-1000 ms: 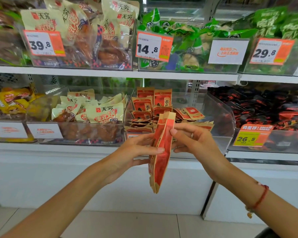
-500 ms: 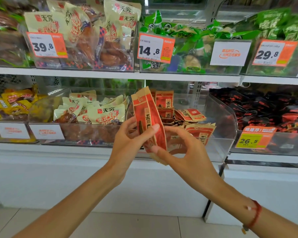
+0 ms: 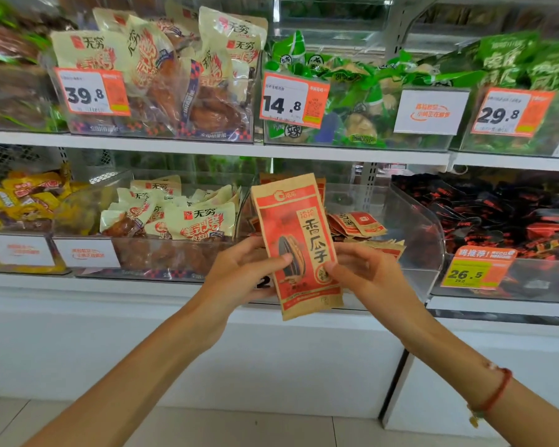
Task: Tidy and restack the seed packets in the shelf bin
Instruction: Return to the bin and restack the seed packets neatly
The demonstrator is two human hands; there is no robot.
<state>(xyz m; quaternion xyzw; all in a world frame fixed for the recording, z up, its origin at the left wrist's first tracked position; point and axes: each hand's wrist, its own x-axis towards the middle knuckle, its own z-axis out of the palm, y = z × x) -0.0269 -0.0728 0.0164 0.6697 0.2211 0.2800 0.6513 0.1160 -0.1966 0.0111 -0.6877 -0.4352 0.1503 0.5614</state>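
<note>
Both hands hold one stack of sunflower seed packets [image 3: 299, 246] upright, front face toward camera, slightly tilted left, in front of the clear shelf bin [image 3: 426, 233] on the lower shelf. Left hand [image 3: 239, 272] grips the stack's left edge at 9 o'clock, thumb pressed on the front, fingers wrapped behind. Right hand [image 3: 365, 275] pinches the right edge at 3 o'clock, thumb on the front near the round seal, fingers behind. Stack top sits at about bin rim height, bottom hangs below the shelf edge. How many packets are in the stack: cannot tell. More seed packets [image 3: 359, 222] lie loose and jumbled inside the bin, at 2 o'clock from the held stack, some flat, some leaning. Red string bracelet [image 3: 497, 391] on right wrist. Cream chicken snack packs [image 3: 188, 217] fill the bin at 9 o'clock, black-and-red packets [image 3: 504, 217] the bin at 3 o'clock. Price tag 14.8 [image 3: 292, 100] on upper shelf at 12 o'clock, tag 26.5 [image 3: 475, 269] at 3 o'clock
</note>
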